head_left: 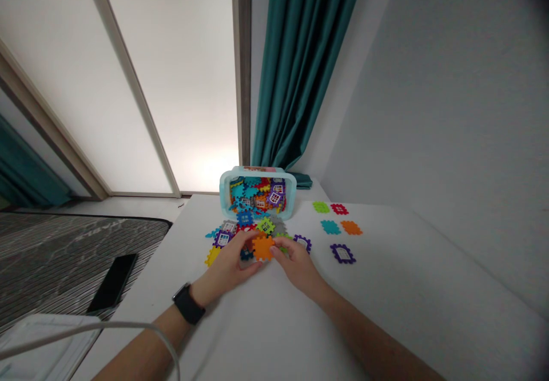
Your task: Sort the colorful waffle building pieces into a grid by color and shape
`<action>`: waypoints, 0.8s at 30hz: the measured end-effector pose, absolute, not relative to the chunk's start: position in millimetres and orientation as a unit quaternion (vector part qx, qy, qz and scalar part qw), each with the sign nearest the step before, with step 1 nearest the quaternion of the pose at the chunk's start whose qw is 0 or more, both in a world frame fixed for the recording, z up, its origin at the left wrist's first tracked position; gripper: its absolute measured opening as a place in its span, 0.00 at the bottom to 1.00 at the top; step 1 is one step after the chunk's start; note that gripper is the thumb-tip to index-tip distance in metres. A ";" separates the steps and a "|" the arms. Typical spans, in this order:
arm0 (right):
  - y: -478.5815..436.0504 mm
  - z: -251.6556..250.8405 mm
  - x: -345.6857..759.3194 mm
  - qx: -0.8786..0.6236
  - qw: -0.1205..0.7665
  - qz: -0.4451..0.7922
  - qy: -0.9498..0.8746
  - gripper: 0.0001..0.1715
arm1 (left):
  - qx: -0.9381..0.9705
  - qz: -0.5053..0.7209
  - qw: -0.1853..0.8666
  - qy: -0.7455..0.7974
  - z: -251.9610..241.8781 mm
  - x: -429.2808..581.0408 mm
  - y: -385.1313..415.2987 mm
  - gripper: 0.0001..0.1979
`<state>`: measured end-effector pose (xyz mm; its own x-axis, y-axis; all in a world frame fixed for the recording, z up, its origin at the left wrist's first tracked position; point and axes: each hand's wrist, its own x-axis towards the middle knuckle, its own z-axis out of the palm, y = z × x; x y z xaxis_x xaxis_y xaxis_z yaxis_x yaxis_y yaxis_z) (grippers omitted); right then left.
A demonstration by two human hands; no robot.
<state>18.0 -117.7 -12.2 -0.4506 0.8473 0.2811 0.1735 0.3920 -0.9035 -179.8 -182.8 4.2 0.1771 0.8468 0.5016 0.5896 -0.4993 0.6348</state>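
My right hand [300,264] pinches an orange square puzzle tile [262,247] with toothed edges between thumb and fingers. My left hand [231,261] is curved around the left side of that tile, thumb and fingers apart; whether it touches the tile is hard to tell. Behind the hands lies a loose pile of tiles, among them a purple window tile [223,238], a yellow tile [212,256], a lime tile [266,225] and a blue tile [245,218]. Part of the pile is hidden by my hands. Another purple-framed tile [302,242] lies just beyond my right hand.
A light-blue tub [292,195] on its side holds many tiles. To the right on the white table [407,289] lie separate lime [321,207], red [339,209], teal [330,227], orange [351,227] and purple [342,253] tiles. A white cable [124,324] crosses the lower left.
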 end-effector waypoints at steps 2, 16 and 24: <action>-115.8 -15.9 17.9 -0.346 0.394 0.468 -0.711 0.15 | 0.768 0.418 0.096 0.476 3.8 -183.9 -181.1 0.26; -121.3 -9.5 20.8 -0.327 0.406 0.409 -0.749 0.21 | 0.784 0.397 -0.034 0.477 6.9 -191.6 -179.2 0.21; -121.8 -1.6 30.7 -0.214 0.421 0.221 -0.853 0.26 | 0.770 0.425 0.037 0.474 6.3 -193.4 -179.7 0.24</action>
<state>30.7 -121.8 -1.6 -0.5538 0.5514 0.6238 0.1796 0.8107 -0.5572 -193.4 -179.7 6.3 0.1900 0.7616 0.6196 0.6984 -0.5484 0.4599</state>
